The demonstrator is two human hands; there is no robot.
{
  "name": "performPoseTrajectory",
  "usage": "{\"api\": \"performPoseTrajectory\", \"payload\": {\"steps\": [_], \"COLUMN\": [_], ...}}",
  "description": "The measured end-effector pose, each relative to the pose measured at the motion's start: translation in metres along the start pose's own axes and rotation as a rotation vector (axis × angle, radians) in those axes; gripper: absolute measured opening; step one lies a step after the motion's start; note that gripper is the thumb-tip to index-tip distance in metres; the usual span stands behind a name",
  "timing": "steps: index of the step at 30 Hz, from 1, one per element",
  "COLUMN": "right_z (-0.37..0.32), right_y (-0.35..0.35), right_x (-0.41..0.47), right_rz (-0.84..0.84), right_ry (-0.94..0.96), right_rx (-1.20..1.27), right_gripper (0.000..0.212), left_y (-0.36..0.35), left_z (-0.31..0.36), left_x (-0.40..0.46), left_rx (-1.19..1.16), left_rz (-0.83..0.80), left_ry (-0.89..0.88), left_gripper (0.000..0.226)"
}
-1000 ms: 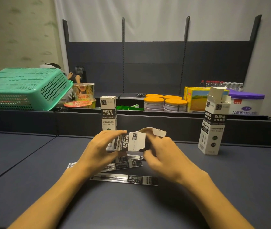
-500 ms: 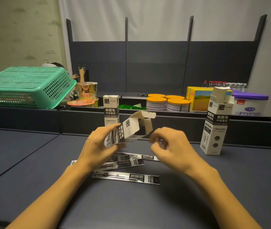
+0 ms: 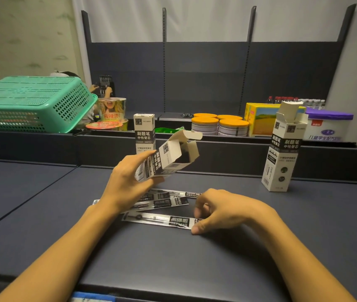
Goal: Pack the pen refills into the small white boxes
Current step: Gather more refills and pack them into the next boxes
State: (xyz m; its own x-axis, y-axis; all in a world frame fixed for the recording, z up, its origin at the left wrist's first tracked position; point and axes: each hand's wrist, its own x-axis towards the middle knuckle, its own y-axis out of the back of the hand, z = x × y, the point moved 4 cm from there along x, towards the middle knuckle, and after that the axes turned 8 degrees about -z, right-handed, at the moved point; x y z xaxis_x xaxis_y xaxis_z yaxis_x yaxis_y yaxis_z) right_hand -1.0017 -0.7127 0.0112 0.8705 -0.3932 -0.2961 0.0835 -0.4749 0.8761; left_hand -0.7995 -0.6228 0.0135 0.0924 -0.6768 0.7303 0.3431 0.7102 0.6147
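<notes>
Dark grey table [image 3: 42, 210], dark shelving panel [image 3: 206, 73] behind, white wall [image 3: 206, 16], dim light

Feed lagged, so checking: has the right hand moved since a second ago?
Yes. The right hand dropped from the held box down to the nearest refill packet on the table.

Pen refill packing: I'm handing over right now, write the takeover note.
Left hand grips a small white cardboard box, tilted, flaps open.
Right hand pinches the end of the nearest black-and-silver refill packet on the dark table.
More refill packets lie behind it.
Second white box stands open at right; third white box stands closed behind.
Left: slide packets into the held box, close it.
</notes>
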Motion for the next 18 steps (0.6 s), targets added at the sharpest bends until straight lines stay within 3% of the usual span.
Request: {"api": "performPoseTrajectory", "payload": {"steps": [7, 13, 18], "right_z": [-0.006, -0.019, -0.021], "right_y": [0.01, 0.032, 0.046], "right_x": [-0.006, -0.028, -0.042], "right_rz": [0.12, 0.3, 0.395], "right_ry": [0.121, 0.394, 0.524], "right_rx": [0.144, 0.772, 1.057], "right_gripper": [0.013, 0.009, 0.018], "left_y": [0.001, 0.002, 0.001], "left_z": [0.0, -0.003, -0.005], "left_x": [0.001, 0.002, 0.002], "left_rx": [-0.007, -0.01, -0.02], "left_rz": [0.032, 0.046, 0.036], "left_ry": [-0.004, 0.0, 0.009], "left_gripper": [0.069, 0.071, 0.072]}}
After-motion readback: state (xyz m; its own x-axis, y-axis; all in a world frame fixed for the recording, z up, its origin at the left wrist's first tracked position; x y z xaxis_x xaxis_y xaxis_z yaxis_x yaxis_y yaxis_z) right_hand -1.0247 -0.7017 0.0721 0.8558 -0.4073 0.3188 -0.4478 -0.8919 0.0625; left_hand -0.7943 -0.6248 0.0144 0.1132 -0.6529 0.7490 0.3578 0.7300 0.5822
